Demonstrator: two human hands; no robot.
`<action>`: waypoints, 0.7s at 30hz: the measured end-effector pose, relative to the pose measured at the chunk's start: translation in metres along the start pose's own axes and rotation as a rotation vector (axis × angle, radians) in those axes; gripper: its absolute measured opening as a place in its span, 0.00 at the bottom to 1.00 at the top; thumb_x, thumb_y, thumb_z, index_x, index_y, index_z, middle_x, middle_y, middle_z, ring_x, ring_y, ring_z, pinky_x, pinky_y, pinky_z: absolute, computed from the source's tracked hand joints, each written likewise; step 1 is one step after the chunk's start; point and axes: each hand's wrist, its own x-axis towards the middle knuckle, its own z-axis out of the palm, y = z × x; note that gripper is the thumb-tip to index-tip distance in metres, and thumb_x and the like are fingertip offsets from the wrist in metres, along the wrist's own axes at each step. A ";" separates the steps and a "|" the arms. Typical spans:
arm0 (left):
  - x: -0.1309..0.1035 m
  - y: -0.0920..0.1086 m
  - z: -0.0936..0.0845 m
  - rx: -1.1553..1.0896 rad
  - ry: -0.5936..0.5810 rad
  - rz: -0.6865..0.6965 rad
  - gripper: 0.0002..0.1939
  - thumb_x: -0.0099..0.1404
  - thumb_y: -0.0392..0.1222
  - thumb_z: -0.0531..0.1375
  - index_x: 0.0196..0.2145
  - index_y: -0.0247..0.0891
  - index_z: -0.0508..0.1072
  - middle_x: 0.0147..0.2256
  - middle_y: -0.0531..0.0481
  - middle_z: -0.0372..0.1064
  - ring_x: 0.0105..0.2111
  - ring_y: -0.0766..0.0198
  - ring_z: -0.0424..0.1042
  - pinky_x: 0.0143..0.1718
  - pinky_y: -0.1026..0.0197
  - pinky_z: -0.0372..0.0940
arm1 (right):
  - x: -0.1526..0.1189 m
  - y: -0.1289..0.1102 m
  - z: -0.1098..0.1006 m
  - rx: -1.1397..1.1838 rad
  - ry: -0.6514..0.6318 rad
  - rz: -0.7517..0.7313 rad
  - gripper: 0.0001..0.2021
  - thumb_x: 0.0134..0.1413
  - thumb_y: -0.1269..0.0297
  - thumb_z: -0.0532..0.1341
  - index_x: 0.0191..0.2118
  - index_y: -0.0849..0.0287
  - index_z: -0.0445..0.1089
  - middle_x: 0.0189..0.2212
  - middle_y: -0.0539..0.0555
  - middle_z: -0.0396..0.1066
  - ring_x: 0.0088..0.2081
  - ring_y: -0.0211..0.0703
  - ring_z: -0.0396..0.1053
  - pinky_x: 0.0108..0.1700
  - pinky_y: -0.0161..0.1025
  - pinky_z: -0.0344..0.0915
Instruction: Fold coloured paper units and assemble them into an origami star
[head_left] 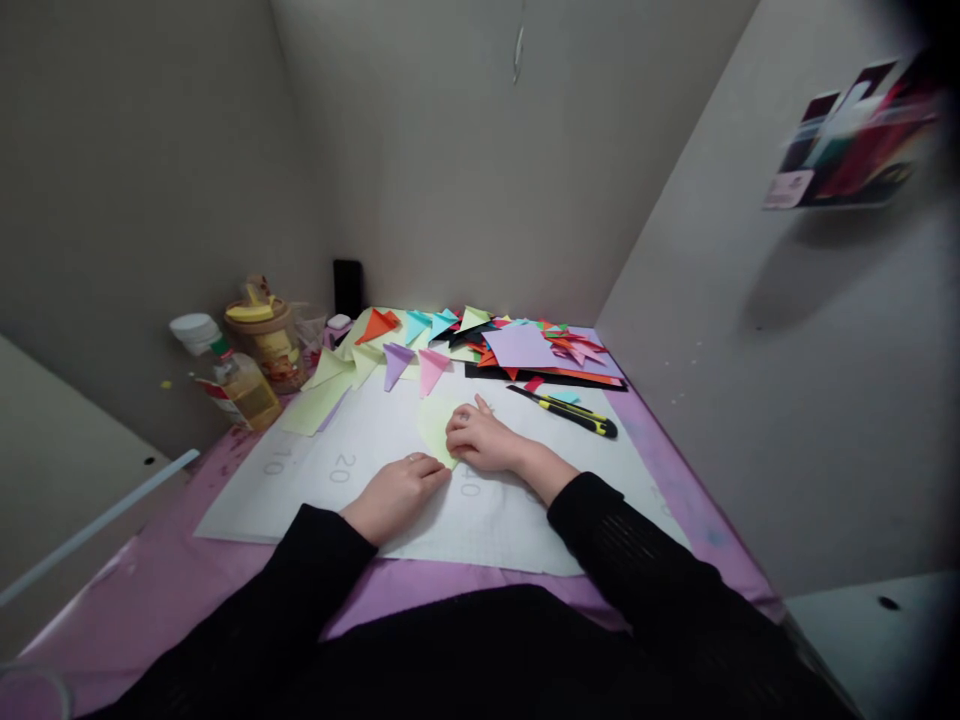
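At the left, on the pink tablecloth (112,610), a white-capped bottle (253,395) is stood just beside the white sheet (240,510), probably so that spills are kept off the paper; it is partly filled with an amber liquid that cannot be identified. Behind it, a brown tumbler (276,350) is topped by a yellow lid, and its contents are hidden. Next to that, a clear cup (308,325) is partly blocked from view, so what is held in it cannot be made out. A black phone (348,289) is propped upright at the wall, presumably to take up little room. Along the far part of the sheet, folded paper pieces (397,365) in several colours are laid out, apparently set aside from the hands.

Nearer the middle, the left hand (397,493) is laid low, fingers together, their tips pressed at the near edge of a pale yellow-green paper (435,418), seemingly to steady it. This paper is spread on the sheet, partly covered by the right hand (484,438), whose fingers are curled over it with one lifted; whether it is pinched by either hand cannot be made out. Further right, a utility knife (566,410) is laid near the right hand, likely for easy reach.
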 end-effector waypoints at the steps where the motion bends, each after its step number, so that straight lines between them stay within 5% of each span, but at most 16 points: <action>1: 0.000 0.000 0.000 0.020 -0.002 0.001 0.17 0.70 0.36 0.45 0.48 0.37 0.71 0.41 0.44 0.72 0.44 0.57 0.69 0.44 0.56 0.66 | 0.000 0.000 0.000 -0.004 0.005 -0.002 0.06 0.54 0.71 0.59 0.30 0.55 0.71 0.37 0.52 0.71 0.49 0.49 0.59 0.59 0.69 0.32; 7: 0.003 0.002 0.000 0.193 -0.057 0.051 0.17 0.70 0.35 0.46 0.52 0.38 0.67 0.36 0.45 0.69 0.37 0.58 0.67 0.36 0.58 0.66 | 0.002 -0.001 -0.002 -0.016 0.007 0.006 0.05 0.53 0.70 0.60 0.29 0.56 0.71 0.37 0.52 0.71 0.48 0.48 0.59 0.59 0.69 0.31; 21: 0.004 0.002 0.000 0.139 0.003 0.029 0.15 0.71 0.38 0.46 0.46 0.41 0.71 0.34 0.47 0.67 0.35 0.60 0.65 0.33 0.62 0.62 | 0.008 -0.003 0.002 -0.065 -0.022 0.057 0.06 0.56 0.69 0.57 0.30 0.58 0.70 0.39 0.55 0.69 0.50 0.50 0.58 0.58 0.71 0.33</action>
